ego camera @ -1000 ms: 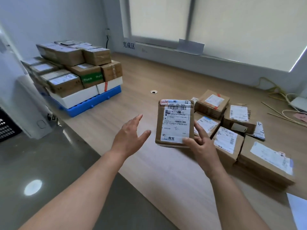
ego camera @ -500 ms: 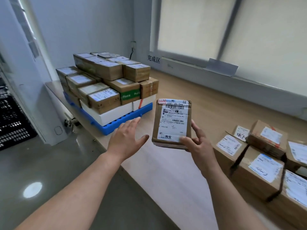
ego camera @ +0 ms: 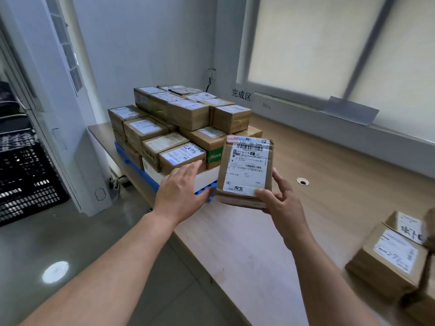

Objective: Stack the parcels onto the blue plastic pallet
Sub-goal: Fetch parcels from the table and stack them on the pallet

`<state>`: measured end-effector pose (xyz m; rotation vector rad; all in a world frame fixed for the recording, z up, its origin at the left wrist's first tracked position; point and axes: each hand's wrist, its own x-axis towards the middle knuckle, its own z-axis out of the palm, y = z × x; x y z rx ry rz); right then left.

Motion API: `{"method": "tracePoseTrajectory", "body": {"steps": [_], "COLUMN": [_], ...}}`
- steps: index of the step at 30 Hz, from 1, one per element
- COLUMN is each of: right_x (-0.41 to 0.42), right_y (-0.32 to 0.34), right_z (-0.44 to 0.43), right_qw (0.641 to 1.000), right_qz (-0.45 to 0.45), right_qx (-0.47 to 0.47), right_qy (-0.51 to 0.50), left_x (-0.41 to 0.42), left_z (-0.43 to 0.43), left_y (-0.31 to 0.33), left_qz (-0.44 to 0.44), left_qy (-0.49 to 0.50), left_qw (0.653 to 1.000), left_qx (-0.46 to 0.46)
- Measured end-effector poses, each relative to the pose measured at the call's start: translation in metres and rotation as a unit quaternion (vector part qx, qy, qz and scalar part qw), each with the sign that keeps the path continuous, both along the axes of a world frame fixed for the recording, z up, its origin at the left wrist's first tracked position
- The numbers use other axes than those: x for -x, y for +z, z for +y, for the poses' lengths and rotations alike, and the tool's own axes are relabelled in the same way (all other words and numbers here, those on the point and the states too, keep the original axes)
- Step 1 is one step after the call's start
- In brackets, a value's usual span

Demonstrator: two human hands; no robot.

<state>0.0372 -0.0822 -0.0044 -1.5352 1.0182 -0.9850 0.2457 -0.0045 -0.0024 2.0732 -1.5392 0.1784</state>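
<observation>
The left hand (ego camera: pixel 181 191) and right hand (ego camera: pixel 280 204) are bare, and both forearms (ego camera: pixel 113 267) are bare down to the frame edge.

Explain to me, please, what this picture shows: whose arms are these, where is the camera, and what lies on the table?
There is no machine here. The two bare arms belong to a person, and the camera sits on that person's head, looking forward and down, so you see the scene roughly as the person does.

The right hand grips a flat brown parcel with a white shipping label: the thumb is on the front and the fingers are along its right edge. The left hand is open and holds nothing; it reaches toward the stack.

On the wooden table, a blue plastic pallet carries a stack of parcels in several layers. More loose parcels lie at the right edge, blurred. A black crate stands at the left, off the table.
</observation>
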Motion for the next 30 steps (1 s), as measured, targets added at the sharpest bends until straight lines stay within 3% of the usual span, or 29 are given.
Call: {"method": "tracePoseTrajectory", "body": {"steps": [15,30], "right_x": [-0.114,-0.192], "right_y": [0.012,0.022], "right_z": [-0.111,-0.132], "right_qw": [1.0,0.991], "right_qz": [-0.022,-0.056], "right_qx": [-0.017,-0.085], "right_qy": [0.004,-0.086], "left_x": [-0.108,-0.198], "left_z": [-0.105,-0.172], "left_y": [0.022,0.028], "left_qz": [-0.055,-0.078], "left_qy": [-0.002,-0.137], "left_qw": [0.998,0.986], "left_qx": [-0.035,-0.046]}}
